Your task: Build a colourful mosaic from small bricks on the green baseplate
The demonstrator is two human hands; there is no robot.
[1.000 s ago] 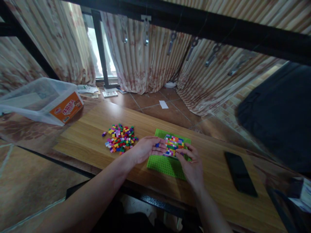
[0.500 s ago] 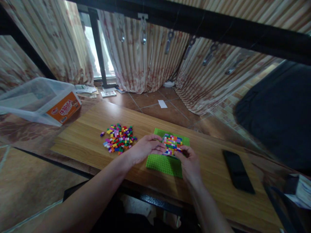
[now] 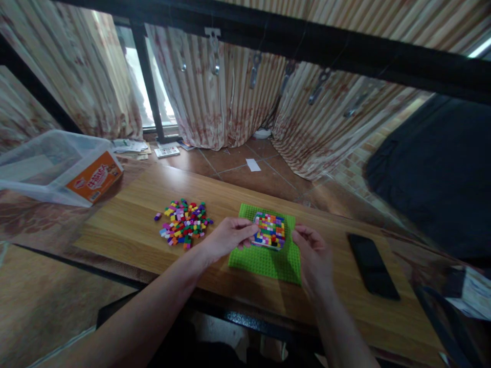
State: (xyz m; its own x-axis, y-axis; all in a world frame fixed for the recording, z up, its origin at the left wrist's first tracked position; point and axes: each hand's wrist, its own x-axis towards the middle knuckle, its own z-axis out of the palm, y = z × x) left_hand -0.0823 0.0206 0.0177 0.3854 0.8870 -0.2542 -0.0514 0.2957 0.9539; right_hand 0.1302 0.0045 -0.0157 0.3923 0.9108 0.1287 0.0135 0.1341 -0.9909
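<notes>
A rectangular block of small multicoloured building bricks (image 3: 270, 229) is over the green studded baseplate (image 3: 264, 266). At the block's left edge, my left hand (image 3: 228, 237) is closed on it, thumb on the near upper side and the other fingers partly hidden. Whether the block rests on the baseplate or is slightly raised I cannot tell. My right hand (image 3: 314, 255) is apart from the block, over the baseplate's right edge. Its thumb and fingertips are drawn together, and anything between them is too small to make out. Left of my left hand lies a pile of loose bricks (image 3: 184, 222).
A black phone (image 3: 373, 266) lies on the wooden board (image 3: 134, 214) at the right. On the left stands a clear plastic bin (image 3: 57, 179) with an orange label. Beyond the board are papers (image 3: 132, 147) and striped curtains (image 3: 238, 107). A dark covered object (image 3: 433, 163) is at the right.
My right hand has come off the block's right side and moved right. My left hand has closed its fingers on the left edge. The view has shifted slightly.
</notes>
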